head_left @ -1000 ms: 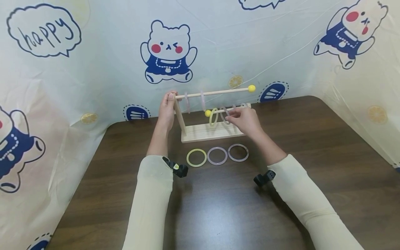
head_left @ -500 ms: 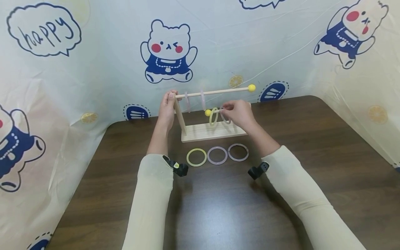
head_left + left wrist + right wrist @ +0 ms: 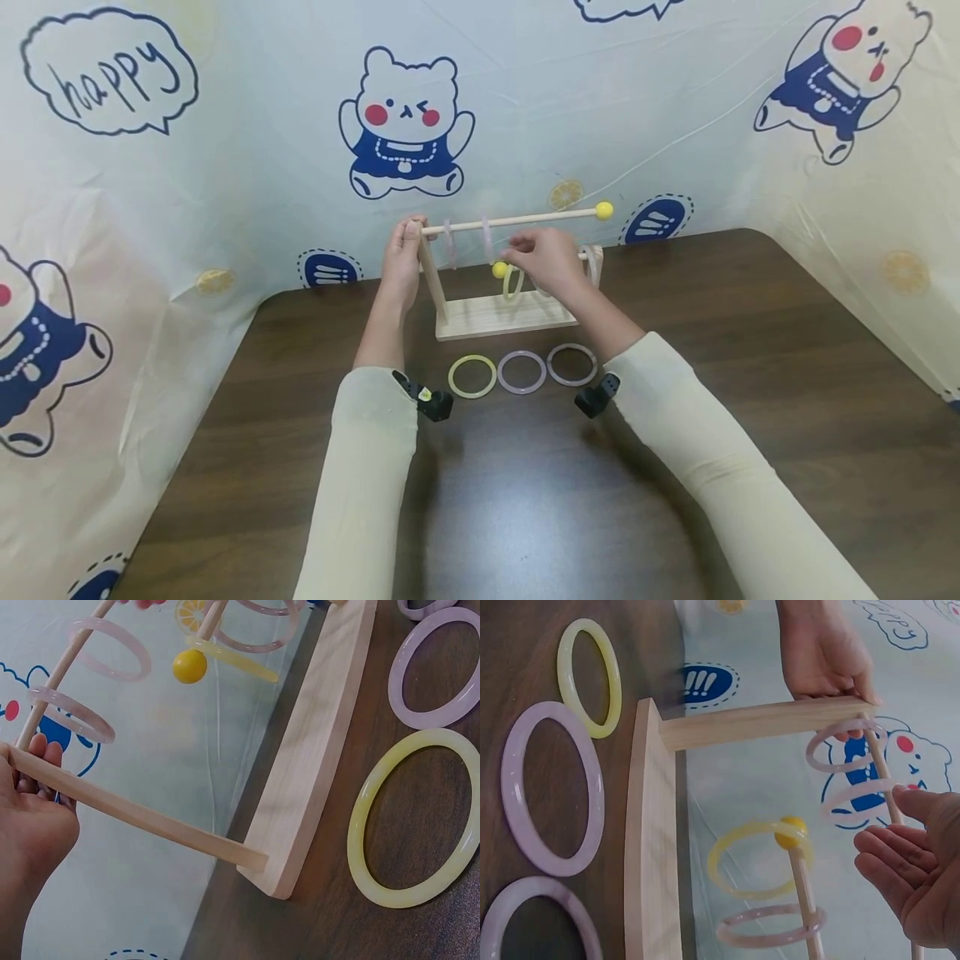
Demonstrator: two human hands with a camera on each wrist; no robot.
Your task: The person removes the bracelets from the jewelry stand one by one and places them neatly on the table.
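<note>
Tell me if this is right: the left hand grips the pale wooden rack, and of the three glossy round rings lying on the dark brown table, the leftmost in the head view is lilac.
One thing is wrong: the leftmost is a glossy yellow round ring, not lilac, as the head view shows. The left hand does grip the pale wooden rack.

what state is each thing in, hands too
Stand, upright on the table
Left hand, gripping the stand
Right hand, fingers relaxed near the upper rod
Pinkish rings, hanging on both rods
Hanging yellow ring, on the lower rod
Loose yellow ring, lying flat
Purple rings, lying flat
</note>
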